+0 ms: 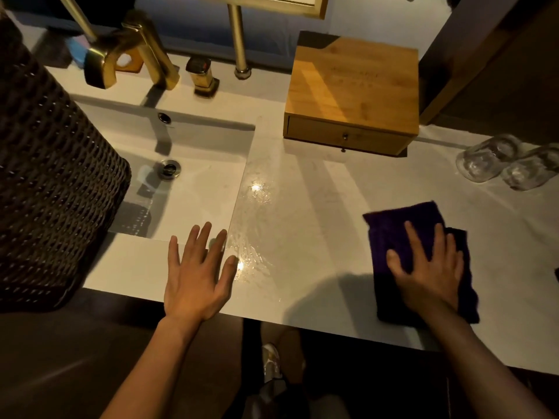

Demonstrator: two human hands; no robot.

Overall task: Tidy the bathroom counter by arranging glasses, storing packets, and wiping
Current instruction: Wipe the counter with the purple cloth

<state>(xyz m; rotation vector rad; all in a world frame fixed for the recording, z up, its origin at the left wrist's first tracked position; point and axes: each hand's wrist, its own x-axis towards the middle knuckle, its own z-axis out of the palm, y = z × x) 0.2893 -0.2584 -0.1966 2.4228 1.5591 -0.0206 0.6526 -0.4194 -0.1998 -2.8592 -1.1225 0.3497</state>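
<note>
- Wiping looks to be the step in hand: the right hand (pixel 426 264) lies flat, fingers spread, pressing a dark purple folded cloth (pixel 393 231) onto the pale stone tabletop (pixel 317 207) at the lower right of the frame. An open palm on top, rather than a pinch, spreads pressure across the cloth so it can slide.
- The left hand (pixel 196 273) rests open and empty, fingers splayed, at lower centre on the tabletop's front edge just beside the corner of the white rectangular sink (pixel 193 182); I judge it serves as a brace.
- Between the two hands a wet, streaked patch (pixel 257 225) glints, so that stretch probably needs another pass to dry.
- Two clear drinking glasses (pixel 484 158) sit side by side at the right edge of the frame, touching or nearly so, apparently mouth-down; they seem arranged already, clear of the wiping path.
- The light wooden box with a small knobbed drawer (pixel 351 95) stands at the upper right, drawer closed. No packets are visible, so they are likely stored, though the contents are hidden.
- A brass tap (pixel 136 49) stands at the upper left behind the sink, and a dark woven basket (pixel 45 176) fills the left edge.
</note>
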